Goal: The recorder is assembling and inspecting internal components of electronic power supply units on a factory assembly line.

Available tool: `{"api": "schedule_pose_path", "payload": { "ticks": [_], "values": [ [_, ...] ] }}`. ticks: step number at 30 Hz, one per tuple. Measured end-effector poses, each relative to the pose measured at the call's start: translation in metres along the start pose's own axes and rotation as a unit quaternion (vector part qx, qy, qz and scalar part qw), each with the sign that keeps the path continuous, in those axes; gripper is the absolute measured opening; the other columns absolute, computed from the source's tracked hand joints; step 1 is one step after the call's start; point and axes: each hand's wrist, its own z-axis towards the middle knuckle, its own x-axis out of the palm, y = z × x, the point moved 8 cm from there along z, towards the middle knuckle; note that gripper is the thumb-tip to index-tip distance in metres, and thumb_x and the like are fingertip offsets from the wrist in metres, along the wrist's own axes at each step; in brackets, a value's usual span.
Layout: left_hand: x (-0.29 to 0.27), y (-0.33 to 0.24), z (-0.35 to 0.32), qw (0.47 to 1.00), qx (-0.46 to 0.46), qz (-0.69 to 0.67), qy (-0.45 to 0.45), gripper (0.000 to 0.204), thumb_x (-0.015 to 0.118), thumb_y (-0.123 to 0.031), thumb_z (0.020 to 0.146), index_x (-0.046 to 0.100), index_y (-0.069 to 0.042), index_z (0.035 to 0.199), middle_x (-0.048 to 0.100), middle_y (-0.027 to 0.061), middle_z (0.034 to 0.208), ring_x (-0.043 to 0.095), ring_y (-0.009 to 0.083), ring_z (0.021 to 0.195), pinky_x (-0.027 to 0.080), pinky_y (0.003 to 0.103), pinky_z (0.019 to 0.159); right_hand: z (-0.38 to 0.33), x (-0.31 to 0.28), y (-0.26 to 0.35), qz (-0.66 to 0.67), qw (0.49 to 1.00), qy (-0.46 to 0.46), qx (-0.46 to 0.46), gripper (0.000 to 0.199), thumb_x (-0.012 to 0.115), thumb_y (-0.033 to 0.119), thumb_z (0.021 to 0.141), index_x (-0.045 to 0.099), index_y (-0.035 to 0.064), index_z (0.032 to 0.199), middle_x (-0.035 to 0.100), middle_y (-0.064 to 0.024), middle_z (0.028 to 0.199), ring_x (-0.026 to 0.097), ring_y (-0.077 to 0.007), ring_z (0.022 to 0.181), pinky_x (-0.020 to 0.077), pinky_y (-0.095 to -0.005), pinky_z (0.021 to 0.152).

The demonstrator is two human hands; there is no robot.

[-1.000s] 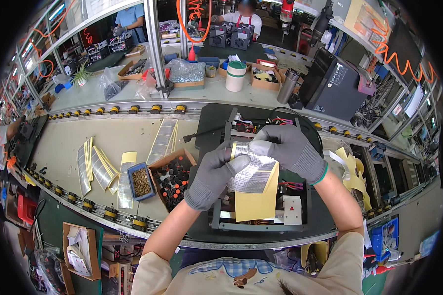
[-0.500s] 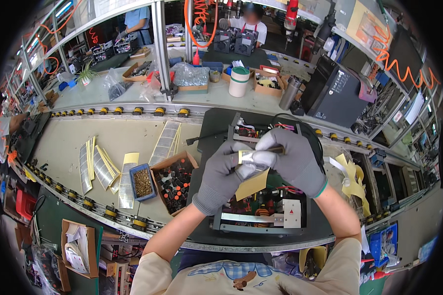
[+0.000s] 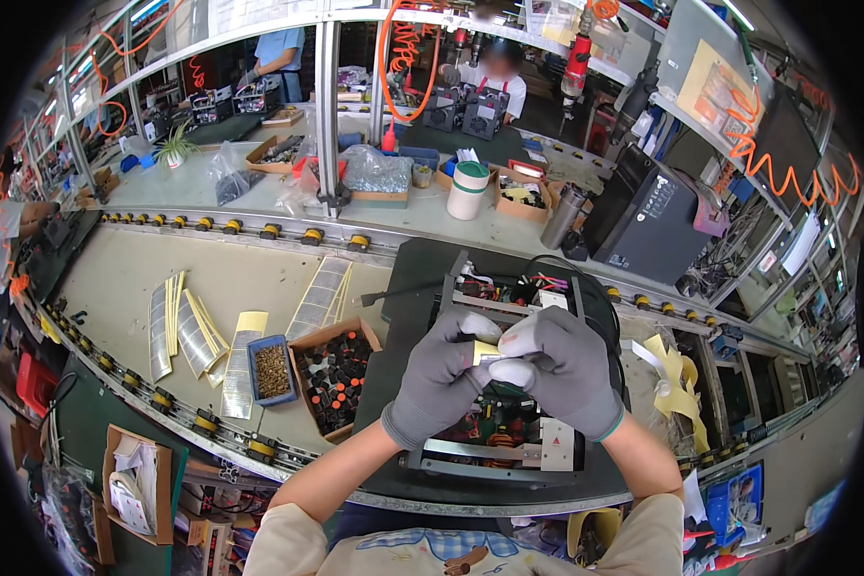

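Head view, looking over the worker's shoulder as it were: a second ago a printed, yellow-backed sheet hung between the two gloved hands and draped over much of the metal chassis (image 3: 480, 448). Half a second later it was already bunched up with only a flap hanging, and now just a small yellow-backed piece (image 3: 485, 351) shows, caught between the fingertips above the chassis. The left hand (image 3: 442, 370) is pinched narrow on it from one side, thumb to finger; the right hand (image 3: 571, 365) is bent in close, its fingertips drawn together on the other side. Whether the rest of the sheet is folded behind the fingers or gone, I can't tell. With the drape away, the coloured wiring and the white plate (image 3: 559, 456) lie uncovered on the black mat (image 3: 415, 274). To my eye, that makes this fine fingertip work on the piece, with the chassis left alone beneath it. The silver strips (image 3: 163, 331), the blue tray (image 3: 256, 376) and the cardboard box (image 3: 309, 392) sit untouched on the desk (image 3: 115, 288) to the left.
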Motion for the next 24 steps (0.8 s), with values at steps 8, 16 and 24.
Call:
{"api": "schedule_pose_path", "payload": {
  "ticks": [8, 16, 24],
  "values": [
    [0.001, -0.007, 0.000, 0.997, -0.032, -0.071, 0.019, 0.016, 0.064, -0.002, 0.081, 0.067, -0.001, 0.097, 0.058, 0.0116, 0.109, 0.058, 0.0236, 0.101, 0.045, 0.031, 0.088, -0.007, -0.003, 0.017, 0.014, 0.998, 0.001, -0.066, 0.022, 0.078, 0.008, 0.066, 0.067, 0.0118, 0.085, 0.064, -0.0040, 0.085, 0.061, -0.0226, 0.078, 0.0479, -0.0310, 0.067],
    [0.006, -0.008, 0.004, 0.997, -0.029, -0.050, 0.058, 0.031, 0.069, -0.013, 0.080, 0.065, -0.003, 0.109, 0.060, 0.0136, 0.116, 0.059, 0.0256, 0.102, 0.047, 0.032, 0.086, -0.012, -0.015, 0.012, -0.104, 0.980, -0.095, -0.138, 0.023, 0.076, 0.010, 0.065, 0.064, 0.0116, 0.084, 0.063, -0.0048, 0.102, 0.060, -0.0256, 0.084, 0.0471, -0.0342, 0.071],
    [0.008, 0.035, 0.018, 0.995, -0.019, 0.056, -0.075, 0.023, 0.063, -0.022, 0.082, 0.065, 0.001, 0.077, 0.056, 0.0165, 0.073, 0.057, 0.0318, 0.065, 0.043, 0.038, 0.057, -0.005, -0.020, -0.048, -0.043, 0.971, -0.234, 0.024, 0.037, 0.066, 0.022, 0.084, 0.057, -0.0007, 0.111, 0.059, -0.0141, 0.112, 0.055, -0.0266, 0.107, 0.0412, -0.0360, 0.094]
  ]
}}
